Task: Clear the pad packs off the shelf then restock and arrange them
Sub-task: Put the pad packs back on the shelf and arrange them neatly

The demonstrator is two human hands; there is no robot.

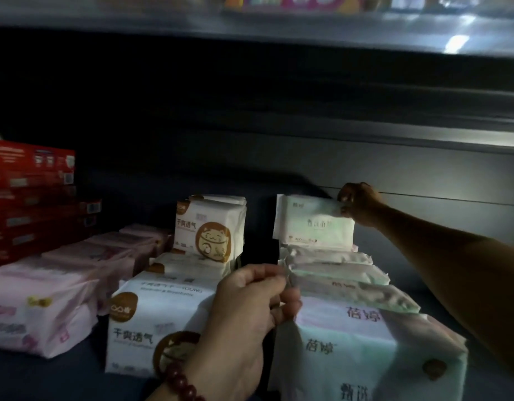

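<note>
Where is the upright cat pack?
The cat pack stands mid-shelf in the head view, behind the white packs, between pink packs and the green pack held by the right hand.

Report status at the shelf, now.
Right hand grips upright pale-green pad pack at row's rear. Left hand pinches edge of flat pale-green pack. White cat-print packs alongside, apart.

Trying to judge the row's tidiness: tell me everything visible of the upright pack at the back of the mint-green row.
The upright pad pack is a soft, pale mint-white plastic wrapper with faint print and crimped side seams. It stands on edge, face toward the camera, behind the leaning packs of its row. The right hand pinches its top right corner.
</note>
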